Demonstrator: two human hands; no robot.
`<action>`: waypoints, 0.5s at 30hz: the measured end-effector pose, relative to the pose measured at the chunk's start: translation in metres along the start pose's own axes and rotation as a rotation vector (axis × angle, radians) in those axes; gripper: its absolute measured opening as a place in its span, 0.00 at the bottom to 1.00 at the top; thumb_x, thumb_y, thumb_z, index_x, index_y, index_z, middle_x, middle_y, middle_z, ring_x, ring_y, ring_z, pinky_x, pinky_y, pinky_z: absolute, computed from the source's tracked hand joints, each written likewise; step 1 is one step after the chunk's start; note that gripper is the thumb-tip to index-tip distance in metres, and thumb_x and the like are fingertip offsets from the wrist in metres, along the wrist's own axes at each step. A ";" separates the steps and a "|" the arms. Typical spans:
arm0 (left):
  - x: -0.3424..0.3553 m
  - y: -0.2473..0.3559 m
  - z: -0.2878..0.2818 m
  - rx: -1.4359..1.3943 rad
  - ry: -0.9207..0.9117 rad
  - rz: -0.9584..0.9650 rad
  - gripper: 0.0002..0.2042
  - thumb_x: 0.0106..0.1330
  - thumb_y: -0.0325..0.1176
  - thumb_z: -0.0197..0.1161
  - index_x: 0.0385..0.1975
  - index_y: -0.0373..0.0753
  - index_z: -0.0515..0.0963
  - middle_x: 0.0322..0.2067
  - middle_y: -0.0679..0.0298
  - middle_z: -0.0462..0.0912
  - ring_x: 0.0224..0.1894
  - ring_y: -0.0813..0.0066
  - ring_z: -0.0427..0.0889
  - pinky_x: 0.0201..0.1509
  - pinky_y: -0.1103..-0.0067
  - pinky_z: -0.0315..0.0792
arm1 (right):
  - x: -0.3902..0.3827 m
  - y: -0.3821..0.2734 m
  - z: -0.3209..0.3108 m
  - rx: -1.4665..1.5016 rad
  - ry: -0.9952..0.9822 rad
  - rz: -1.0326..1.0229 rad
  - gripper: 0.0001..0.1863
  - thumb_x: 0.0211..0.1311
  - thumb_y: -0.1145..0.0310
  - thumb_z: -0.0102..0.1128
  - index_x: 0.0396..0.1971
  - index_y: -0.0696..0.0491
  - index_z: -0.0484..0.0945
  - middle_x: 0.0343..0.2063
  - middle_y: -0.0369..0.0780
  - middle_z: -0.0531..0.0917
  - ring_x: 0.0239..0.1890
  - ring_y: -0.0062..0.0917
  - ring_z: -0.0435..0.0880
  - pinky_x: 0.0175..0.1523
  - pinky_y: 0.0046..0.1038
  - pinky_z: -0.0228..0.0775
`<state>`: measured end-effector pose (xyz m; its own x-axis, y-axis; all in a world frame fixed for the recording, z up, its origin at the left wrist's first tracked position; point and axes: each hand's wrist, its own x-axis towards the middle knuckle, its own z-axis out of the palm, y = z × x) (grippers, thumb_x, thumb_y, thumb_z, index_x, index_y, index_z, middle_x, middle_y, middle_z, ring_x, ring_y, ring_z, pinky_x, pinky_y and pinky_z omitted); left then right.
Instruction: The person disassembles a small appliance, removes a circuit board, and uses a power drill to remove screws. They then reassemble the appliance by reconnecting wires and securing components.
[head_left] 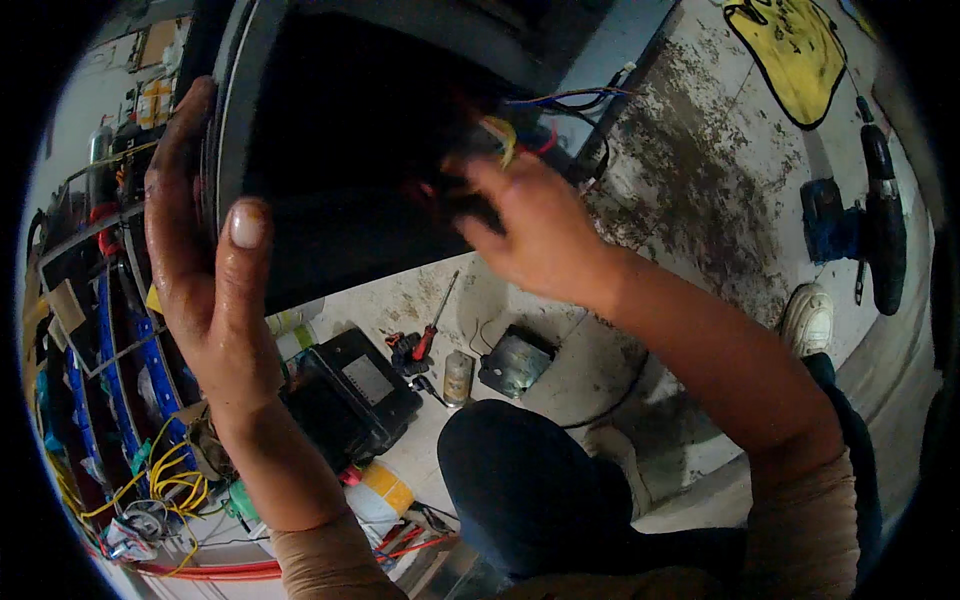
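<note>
A large dark box-shaped housing fills the upper middle of the head view, its inside mostly black. My left hand grips its left edge, thumb on the near side and fingers round the outer side. At the right part of the dark opening is my right hand, its fingers bent and smeared by motion. A blurred yellow wire shows just beyond those fingers; whether they hold it is not clear. Beside it, blue and black wires stick out at the housing's right side.
On the stained floor below lie a red-handled screwdriver, a can, a small black box with wires and a black tool case. Shelving with blue bins stands left. A power drill and yellow cloth are right.
</note>
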<state>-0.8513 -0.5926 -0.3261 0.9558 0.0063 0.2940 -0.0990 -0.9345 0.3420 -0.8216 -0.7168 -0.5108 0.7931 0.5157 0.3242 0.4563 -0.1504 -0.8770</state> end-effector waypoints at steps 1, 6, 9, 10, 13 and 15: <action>0.000 0.000 0.000 -0.023 -0.006 -0.010 0.27 0.62 0.41 0.50 0.58 0.32 0.61 0.57 0.52 0.64 0.61 0.65 0.60 0.65 0.72 0.48 | -0.001 0.000 -0.001 -0.086 -0.060 -0.062 0.19 0.49 0.72 0.54 0.44 0.57 0.71 0.28 0.50 0.79 0.28 0.39 0.80 0.31 0.33 0.73; -0.002 0.000 0.000 -0.041 -0.008 -0.009 0.28 0.62 0.42 0.51 0.58 0.31 0.59 0.58 0.52 0.62 0.62 0.64 0.60 0.65 0.71 0.48 | 0.014 0.008 -0.015 -0.343 -0.395 -0.182 0.20 0.49 0.74 0.49 0.46 0.58 0.71 0.22 0.44 0.78 0.26 0.37 0.80 0.26 0.34 0.71; 0.000 0.002 0.000 -0.041 -0.025 -0.012 0.29 0.61 0.42 0.51 0.59 0.31 0.59 0.59 0.52 0.61 0.62 0.64 0.58 0.65 0.71 0.47 | 0.023 0.010 -0.018 -0.445 -0.378 -0.313 0.18 0.55 0.71 0.45 0.47 0.57 0.72 0.23 0.41 0.81 0.28 0.33 0.81 0.27 0.34 0.72; 0.001 0.003 -0.001 -0.034 -0.031 -0.014 0.29 0.61 0.42 0.51 0.59 0.31 0.59 0.59 0.52 0.61 0.63 0.64 0.58 0.65 0.71 0.47 | 0.023 0.010 -0.018 -0.492 -0.449 -0.292 0.17 0.55 0.71 0.45 0.45 0.56 0.73 0.23 0.41 0.81 0.28 0.32 0.81 0.27 0.34 0.72; 0.003 0.004 -0.002 -0.050 -0.024 -0.021 0.30 0.58 0.42 0.56 0.58 0.31 0.60 0.59 0.52 0.62 0.62 0.63 0.59 0.65 0.71 0.48 | 0.023 0.011 -0.016 -0.602 -0.406 -0.336 0.15 0.53 0.70 0.48 0.41 0.54 0.76 0.22 0.40 0.80 0.27 0.31 0.81 0.26 0.32 0.71; 0.002 0.005 -0.001 -0.071 -0.015 -0.048 0.30 0.57 0.42 0.58 0.57 0.31 0.61 0.58 0.52 0.63 0.62 0.63 0.59 0.65 0.71 0.48 | 0.024 0.012 -0.016 -0.670 -0.367 -0.403 0.15 0.49 0.71 0.51 0.39 0.52 0.77 0.20 0.40 0.78 0.25 0.31 0.80 0.25 0.30 0.70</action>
<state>-0.8498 -0.5970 -0.3227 0.9639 0.0444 0.2625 -0.0719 -0.9058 0.4175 -0.7905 -0.7192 -0.5083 0.3921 0.8589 0.3294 0.9081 -0.3040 -0.2881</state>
